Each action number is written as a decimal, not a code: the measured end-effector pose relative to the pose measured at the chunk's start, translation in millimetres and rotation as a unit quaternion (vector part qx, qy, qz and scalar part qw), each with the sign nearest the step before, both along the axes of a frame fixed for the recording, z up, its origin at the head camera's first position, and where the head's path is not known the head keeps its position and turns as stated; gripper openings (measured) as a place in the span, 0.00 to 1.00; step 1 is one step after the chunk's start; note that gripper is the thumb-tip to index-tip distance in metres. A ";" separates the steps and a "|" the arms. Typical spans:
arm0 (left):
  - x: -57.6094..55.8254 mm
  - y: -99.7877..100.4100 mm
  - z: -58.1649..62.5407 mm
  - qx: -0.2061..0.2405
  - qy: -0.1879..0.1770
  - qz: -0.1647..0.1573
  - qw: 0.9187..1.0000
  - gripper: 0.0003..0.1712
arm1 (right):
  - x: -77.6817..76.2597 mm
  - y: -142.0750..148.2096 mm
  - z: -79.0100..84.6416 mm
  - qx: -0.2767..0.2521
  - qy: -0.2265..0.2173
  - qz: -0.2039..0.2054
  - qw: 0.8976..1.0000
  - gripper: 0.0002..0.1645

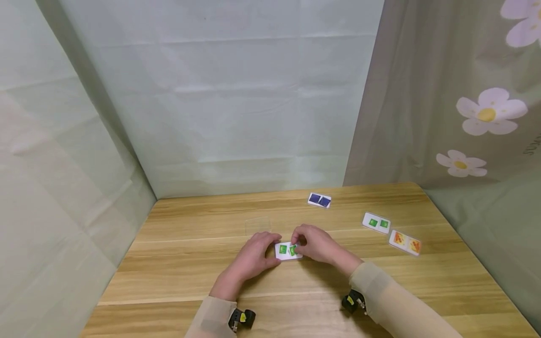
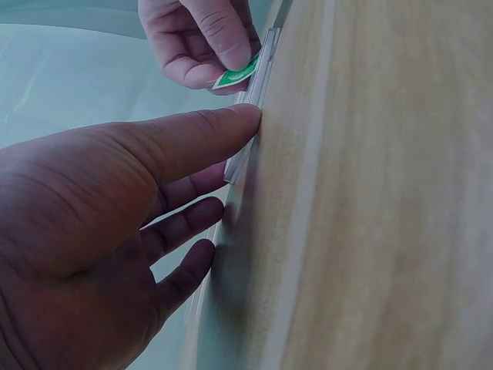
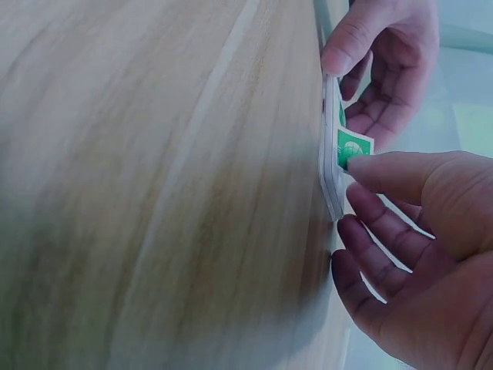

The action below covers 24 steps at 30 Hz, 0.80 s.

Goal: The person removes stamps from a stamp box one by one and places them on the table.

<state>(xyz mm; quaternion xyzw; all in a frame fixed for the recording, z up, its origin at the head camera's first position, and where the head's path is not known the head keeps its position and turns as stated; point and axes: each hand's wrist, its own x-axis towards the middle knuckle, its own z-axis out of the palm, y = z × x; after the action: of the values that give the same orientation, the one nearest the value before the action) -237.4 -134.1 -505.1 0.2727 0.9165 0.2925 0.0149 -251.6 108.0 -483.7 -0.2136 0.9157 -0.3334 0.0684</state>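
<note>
My left hand (image 1: 254,256) holds a thin clear card case (image 1: 289,257) with a white insert by its left end, thumb at the near edge and forefinger at the far edge. On the insert's left half lies a green stamp (image 1: 282,249). A second white-bordered green stamp (image 3: 354,146) stands tilted up over the right half. My right hand (image 1: 315,243) pinches that stamp between thumb and forefinger, its other fingers (image 3: 360,247) loosely bent beside the case. In the left wrist view the left thumb (image 2: 223,127) lies against the case's edge.
A clear plastic cover (image 1: 258,226) lies just beyond the left hand. Farther back is a case with two dark blue stamps (image 1: 319,200). To the right lie a case with green stamps (image 1: 376,223) and one with orange stamps (image 1: 405,242). Curtains surround the wooden table (image 1: 177,263).
</note>
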 end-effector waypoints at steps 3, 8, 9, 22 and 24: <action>0.3 -0.1 0.7 0.001 0.000 0.002 1.000 0.36 | 0.0 0.9 -0.7 -0.009 0.003 0.002 1.000 0.13; 1.3 0.2 1.5 0.001 -0.004 0.004 1.000 0.36 | -0.8 5.2 0.4 -0.025 0.001 0.001 1.000 0.12; 1.5 0.3 1.8 0.001 -0.004 0.004 1.000 0.36 | -1.4 6.6 1.5 -0.030 -0.002 0.002 1.000 0.12; 1.5 3.2 1.4 -0.001 -0.004 0.007 1.000 0.36 | -20.8 40.3 19.5 -0.066 -0.021 -0.031 0.997 0.05; 1.7 3.7 1.7 -0.003 -0.004 0.008 1.000 0.36 | -25.2 45.5 20.1 -0.063 -0.012 -0.034 0.997 0.04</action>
<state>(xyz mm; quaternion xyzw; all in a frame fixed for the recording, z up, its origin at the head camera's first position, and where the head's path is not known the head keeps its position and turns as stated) -235.7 -130.4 -503.4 0.2644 0.9193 0.2911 0.0169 -276.8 153.5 -463.6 -0.1825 0.8985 -0.3956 0.0547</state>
